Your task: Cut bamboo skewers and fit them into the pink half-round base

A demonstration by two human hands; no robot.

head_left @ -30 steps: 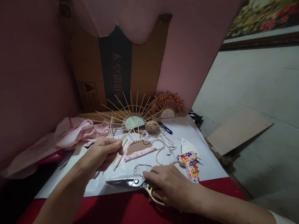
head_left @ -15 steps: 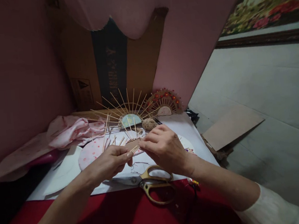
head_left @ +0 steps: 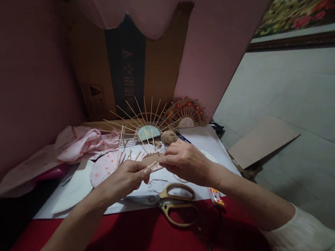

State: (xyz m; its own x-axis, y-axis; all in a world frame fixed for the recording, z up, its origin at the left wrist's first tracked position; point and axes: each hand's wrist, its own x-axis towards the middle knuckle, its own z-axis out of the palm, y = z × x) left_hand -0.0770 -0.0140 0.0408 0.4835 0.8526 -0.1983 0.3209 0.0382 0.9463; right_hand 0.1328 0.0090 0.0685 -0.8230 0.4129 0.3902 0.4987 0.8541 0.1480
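Note:
My left hand (head_left: 124, 180) is closed around a small bundle of thin wooden sticks (head_left: 151, 165), their ends poking out toward the right. My right hand (head_left: 186, 162) pinches the tips of those sticks. Both hands hover over a white sheet (head_left: 69, 193), just in front of a brown cardboard half-disc with upright sticks (head_left: 149, 156). Gold-handled scissors (head_left: 171, 201) lie shut on the sheet's near edge, below my hands.
A stick fan with a pale blue centre (head_left: 147, 131) and a beaded fan (head_left: 187, 115) lean at the back by a twine ball (head_left: 169, 136). Pink cloth (head_left: 81, 141) lies left, a floral glue gun (head_left: 216, 196) right, red tablecloth (head_left: 131, 241) in front.
My right hand left the scissors on the table and rose to meet my left hand at the stick bundle. The view shifted slightly.

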